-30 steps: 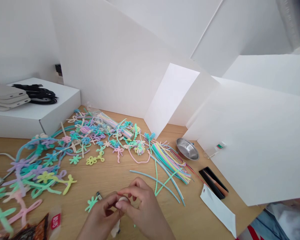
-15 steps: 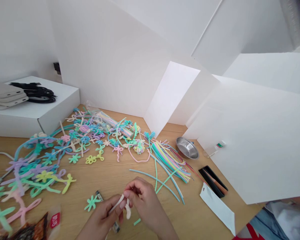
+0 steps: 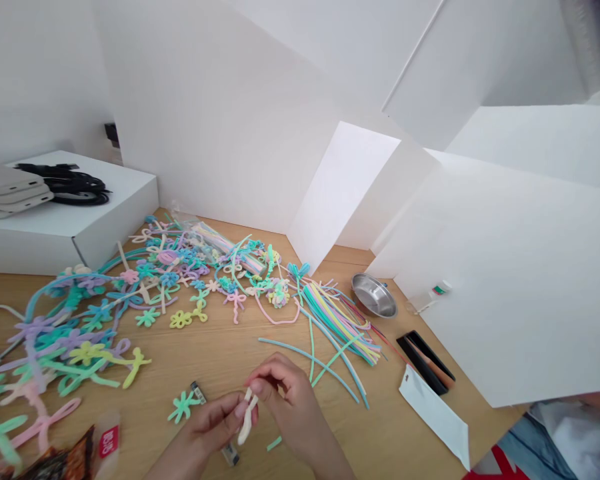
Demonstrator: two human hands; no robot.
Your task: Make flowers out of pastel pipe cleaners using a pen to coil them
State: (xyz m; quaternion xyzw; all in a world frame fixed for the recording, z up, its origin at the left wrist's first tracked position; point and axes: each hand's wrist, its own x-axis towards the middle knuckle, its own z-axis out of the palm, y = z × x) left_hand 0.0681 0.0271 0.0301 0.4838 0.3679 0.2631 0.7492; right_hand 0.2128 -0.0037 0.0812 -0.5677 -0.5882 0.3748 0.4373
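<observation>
Over the pale wooden table (image 3: 220, 347), a white pipe cleaner (image 3: 247, 419) hangs bent between the two hands, its lower end dangling just above the wood. The right hand (image 3: 293, 393) pinches its top between thumb and forefinger, with the other fingers curled; the left hand (image 3: 205, 423) presses its fingertips together against it from the other side. Partly under the left hand lies a slim tube (image 3: 230, 455), with a green flower shape (image 3: 183, 407) just beside it and a short green piece (image 3: 274, 443) near the right hand.

Farther out, pastel pipe-cleaner shapes (image 3: 180, 300) sprawl across the wood, beside a bundle of straight strands (image 3: 340, 327). To the right sit a steel bowl (image 3: 374, 295), a black case (image 3: 425, 360) and a white packet (image 3: 433, 417). White boards (image 3: 505, 267) wall off the back, and a white box (image 3: 80, 223) holds black cables (image 3: 65, 188) at the left.

Earlier the white piece was a bunched wad in the fingers — now it is drawn out longer.
</observation>
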